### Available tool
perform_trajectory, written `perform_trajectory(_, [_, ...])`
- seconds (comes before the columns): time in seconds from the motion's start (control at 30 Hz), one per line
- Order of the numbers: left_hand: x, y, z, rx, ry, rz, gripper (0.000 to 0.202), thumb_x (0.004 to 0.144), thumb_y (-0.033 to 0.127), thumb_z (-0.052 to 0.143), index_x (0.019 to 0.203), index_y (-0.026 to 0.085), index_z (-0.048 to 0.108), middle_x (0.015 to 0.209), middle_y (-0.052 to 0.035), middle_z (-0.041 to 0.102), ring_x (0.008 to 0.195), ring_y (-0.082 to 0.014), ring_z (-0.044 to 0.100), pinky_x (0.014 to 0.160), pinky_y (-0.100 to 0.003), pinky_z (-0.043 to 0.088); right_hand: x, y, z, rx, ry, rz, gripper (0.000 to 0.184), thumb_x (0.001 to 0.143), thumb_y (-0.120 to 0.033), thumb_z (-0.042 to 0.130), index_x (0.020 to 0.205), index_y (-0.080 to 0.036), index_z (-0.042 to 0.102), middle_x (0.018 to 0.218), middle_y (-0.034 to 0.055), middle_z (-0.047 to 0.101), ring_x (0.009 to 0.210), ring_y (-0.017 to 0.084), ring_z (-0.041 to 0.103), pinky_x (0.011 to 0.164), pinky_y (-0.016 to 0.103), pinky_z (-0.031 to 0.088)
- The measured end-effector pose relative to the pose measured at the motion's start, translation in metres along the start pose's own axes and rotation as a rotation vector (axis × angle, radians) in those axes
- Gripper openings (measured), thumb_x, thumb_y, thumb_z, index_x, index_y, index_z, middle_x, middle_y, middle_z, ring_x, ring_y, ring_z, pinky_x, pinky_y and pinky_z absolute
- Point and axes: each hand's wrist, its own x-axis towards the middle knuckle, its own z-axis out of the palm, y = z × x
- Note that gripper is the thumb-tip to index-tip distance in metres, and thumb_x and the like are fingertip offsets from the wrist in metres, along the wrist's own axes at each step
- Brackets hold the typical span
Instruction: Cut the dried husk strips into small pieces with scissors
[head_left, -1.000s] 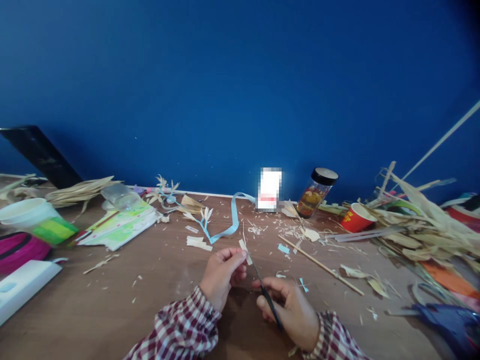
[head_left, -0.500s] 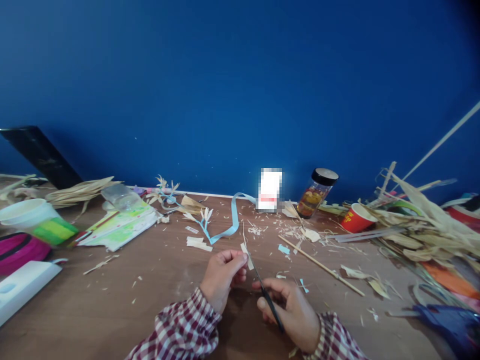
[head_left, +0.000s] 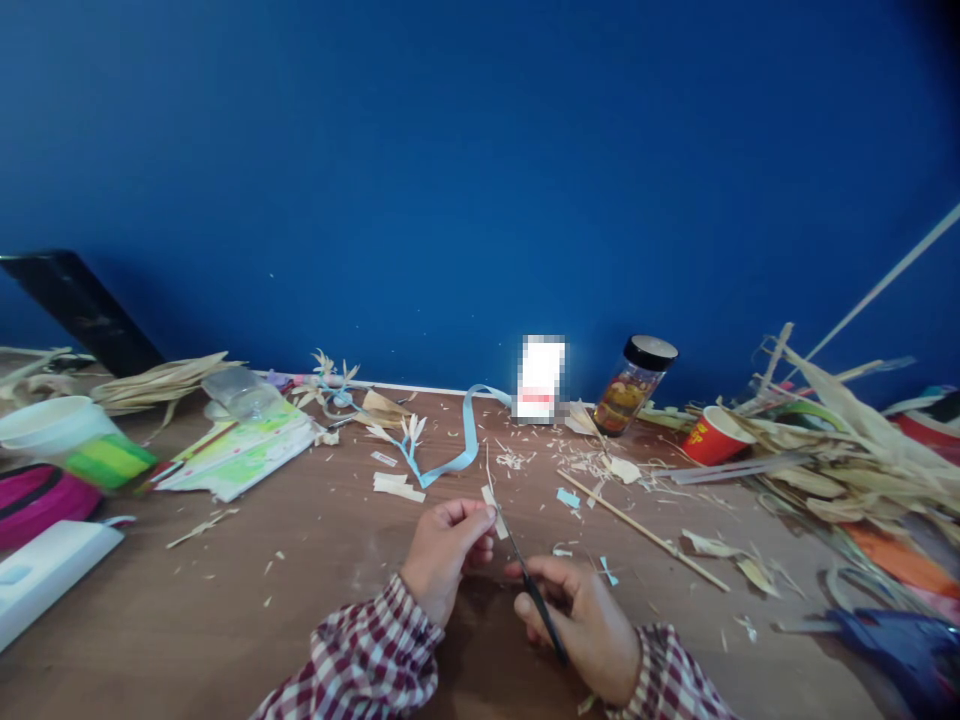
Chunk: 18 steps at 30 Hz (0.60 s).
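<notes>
Between thumb and fingers, my left hand [head_left: 451, 550] pinches a small pale strip [head_left: 489, 498] that looks like dried corn husk. My right hand [head_left: 585, 620] grips a pair of scissors [head_left: 541, 606] with dark handles, and their thin blades reach up to the strip beside my left fingertips. Whether the blades are apart or closed is too fine to make out. Beyond the hands lie a flower spray [head_left: 409, 445] with pale petals, a light blue ribbon [head_left: 470, 430] and several cut pale strips [head_left: 397, 487].
A thin wooden stick [head_left: 645, 531] lies right of centre. Behind it stand a lidded jar [head_left: 634, 388] and a red paper cup [head_left: 716, 437]. Dried husks [head_left: 847, 450] and a blue glue gun [head_left: 892, 640] lie at right. On the left are a plastic tub [head_left: 71, 440] and a white box [head_left: 52, 580].
</notes>
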Motion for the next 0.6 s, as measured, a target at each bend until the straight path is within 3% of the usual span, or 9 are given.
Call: perform_trajectory(0.6, [0.0027, 0.0008, -0.0021, -0.025, 0.013, 0.012, 0.022, 0.054, 0.029, 0.071, 0.062, 0.012, 0.060, 0.048, 0.0027, 0.055, 0.043, -0.0054, 0.047, 0.042, -0.016, 0.041, -0.0001, -0.0040, 0.0011, -0.018, 0.009, 0.010, 0.033, 0.071, -0.032, 0.059, 0.098, -0.011, 0.059, 0.050, -0.0027, 0.053, 0.045, 0.009, 0.049, 0.043, 0.019, 0.039])
